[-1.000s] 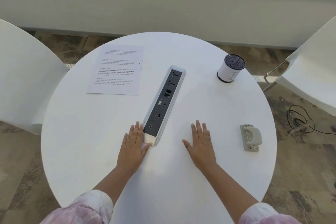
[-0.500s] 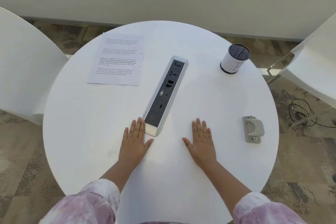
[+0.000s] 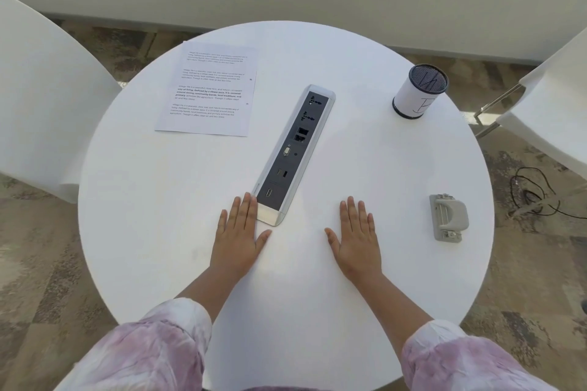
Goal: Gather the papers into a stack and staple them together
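our left hand [image 3: 239,235] and right hand [image 3: 356,239] lie flat on the round white table [image 3: 152,232], palms down, fingers spread and holding nothing, just as they did a second ago; only the view has shifted a little, so everything sits slightly lower in it than half a second back. our left fingertips touch the near end of the socket strip [image 3: 293,154] set into the middle of the table. the papers [image 3: 208,89] lie at the far left edge, untouched, well apart from both hands. we can read lines such as "way of living. defined by a slower pace", the rest being too small. the grey stapler [image 3: 448,216] sits near the right edge, beyond our right hand. a white pen holder [image 3: 419,95] with a dark mesh rim stands at the far right edge, bearing a pen mark we cannot read.
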Demonstrator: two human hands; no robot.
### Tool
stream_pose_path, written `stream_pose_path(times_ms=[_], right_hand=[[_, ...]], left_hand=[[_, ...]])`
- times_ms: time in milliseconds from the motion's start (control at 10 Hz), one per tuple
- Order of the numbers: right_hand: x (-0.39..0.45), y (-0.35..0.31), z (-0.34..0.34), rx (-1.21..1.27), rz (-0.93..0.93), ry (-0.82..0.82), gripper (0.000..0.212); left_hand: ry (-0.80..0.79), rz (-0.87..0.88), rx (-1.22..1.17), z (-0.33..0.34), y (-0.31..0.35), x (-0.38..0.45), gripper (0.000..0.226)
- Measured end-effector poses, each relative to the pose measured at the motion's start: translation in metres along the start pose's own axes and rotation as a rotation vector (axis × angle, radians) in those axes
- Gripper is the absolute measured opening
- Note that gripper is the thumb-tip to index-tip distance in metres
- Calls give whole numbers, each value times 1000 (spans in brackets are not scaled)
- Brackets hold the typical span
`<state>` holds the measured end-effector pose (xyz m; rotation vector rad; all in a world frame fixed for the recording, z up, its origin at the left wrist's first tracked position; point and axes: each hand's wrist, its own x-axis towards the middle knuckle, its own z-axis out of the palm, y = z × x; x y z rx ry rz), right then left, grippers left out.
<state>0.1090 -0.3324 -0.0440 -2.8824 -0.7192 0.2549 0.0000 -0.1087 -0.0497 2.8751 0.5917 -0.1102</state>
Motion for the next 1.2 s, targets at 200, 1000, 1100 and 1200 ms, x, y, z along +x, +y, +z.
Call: stream_pose_path(times_ms=[200,1000,1100,1200], right_hand=[[1,2,3,14,-4,4,78],[13,-10,-26,-2,-58,96,78],[28,-16,-45,6,-95,161,80],[38,-24,-67,47,-97,210,81]], left_hand=[[8,6,-23,1,1,-1,69],[170,80,-90,-17,10,1,67],[253,112,-80,-36,13,18,68],[287,106,-84,-64,22,36,69]])
